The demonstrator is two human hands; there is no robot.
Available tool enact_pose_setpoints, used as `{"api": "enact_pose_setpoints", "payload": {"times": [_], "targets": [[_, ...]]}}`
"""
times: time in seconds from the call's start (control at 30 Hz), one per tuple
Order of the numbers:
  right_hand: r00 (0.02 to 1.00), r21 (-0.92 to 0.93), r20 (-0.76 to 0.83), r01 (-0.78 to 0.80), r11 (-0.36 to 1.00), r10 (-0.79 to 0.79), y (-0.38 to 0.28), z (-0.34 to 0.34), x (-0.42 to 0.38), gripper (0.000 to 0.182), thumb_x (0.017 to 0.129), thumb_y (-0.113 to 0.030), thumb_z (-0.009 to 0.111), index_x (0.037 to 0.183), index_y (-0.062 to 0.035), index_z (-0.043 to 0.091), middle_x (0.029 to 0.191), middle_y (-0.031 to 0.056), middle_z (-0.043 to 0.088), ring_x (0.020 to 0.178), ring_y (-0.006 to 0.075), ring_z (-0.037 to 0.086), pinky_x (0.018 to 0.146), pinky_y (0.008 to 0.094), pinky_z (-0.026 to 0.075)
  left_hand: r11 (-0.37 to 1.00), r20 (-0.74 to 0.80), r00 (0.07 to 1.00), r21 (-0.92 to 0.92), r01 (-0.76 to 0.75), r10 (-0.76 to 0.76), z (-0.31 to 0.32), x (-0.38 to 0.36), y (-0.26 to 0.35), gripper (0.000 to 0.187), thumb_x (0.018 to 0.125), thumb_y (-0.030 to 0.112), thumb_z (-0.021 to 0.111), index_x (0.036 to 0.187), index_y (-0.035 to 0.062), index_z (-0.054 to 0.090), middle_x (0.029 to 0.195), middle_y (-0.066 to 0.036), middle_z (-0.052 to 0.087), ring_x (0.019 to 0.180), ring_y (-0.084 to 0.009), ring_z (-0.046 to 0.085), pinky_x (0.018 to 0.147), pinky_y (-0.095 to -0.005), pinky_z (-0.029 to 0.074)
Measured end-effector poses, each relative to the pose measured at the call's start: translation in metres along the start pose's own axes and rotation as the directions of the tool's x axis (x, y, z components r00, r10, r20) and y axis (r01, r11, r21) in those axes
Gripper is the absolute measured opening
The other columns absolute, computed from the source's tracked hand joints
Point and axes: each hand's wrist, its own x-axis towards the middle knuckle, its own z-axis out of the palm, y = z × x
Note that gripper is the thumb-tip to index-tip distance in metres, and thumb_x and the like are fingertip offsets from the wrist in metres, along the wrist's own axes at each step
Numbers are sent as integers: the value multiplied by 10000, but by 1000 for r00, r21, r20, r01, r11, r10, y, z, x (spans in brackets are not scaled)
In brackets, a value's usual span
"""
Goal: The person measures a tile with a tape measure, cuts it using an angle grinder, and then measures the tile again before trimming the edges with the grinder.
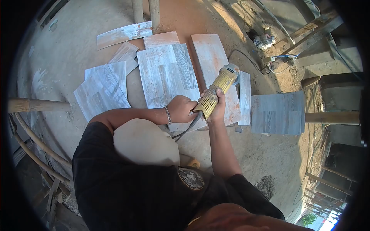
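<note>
A yellow angle grinder (216,92) is held up over the tiles, its disc end pointing to the upper right. My right hand (218,106) is wrapped round its body from the right side. My left hand (182,109), with a bracelet at the wrist, is closed at the grinder's rear end beside the cord (188,130); what its fingers grip is hidden. Beneath lie a large grey wood-pattern tile (163,75) and a long pale board-like tile (210,56), partly covered by the grinder and hands.
Cut tiles (102,90) lie to the left, and a tile stack (277,113) to the right. Bamboo poles (38,105) stand at left, top and right. A power socket (269,59) with wires sits at upper right.
</note>
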Motion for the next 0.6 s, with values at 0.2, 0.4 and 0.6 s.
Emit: {"api": "enact_pose_setpoints", "payload": {"times": [0.2,0.4,0.6], "targets": [[994,-118,-95,-66,991,55,-4,6,18,422,955,-383,620,1111,4,557,841,139,629,739,256,680,628,382,591,985,170,971,-16,171,-166,-12,0,0,417,784,435,802,695,74,614,615,-143,615,604,-368,639,583,-477,494],[962,-928,-212,-143,343,-173,-27,-65,79,489,898,-322,708,1126,87,569,841,165,675,735,324,710,709,400,595,928,623,687,254,274,-374,-9,-46,-52,536,847,599,690,725,79,649,721,-138,677,721,-358,676,641,-490,508],[870,-928,-40,-216,-305,-492,-35,-115,85,700,808,-328,753,1343,-9,434,1268,245,558,1175,429,598,979,516,487,934,260,902,188,303,-345,-35,-104,-84,268,877,332,715,871,67,670,855,-119,672,895,-337,662,806,-468,496]]}}
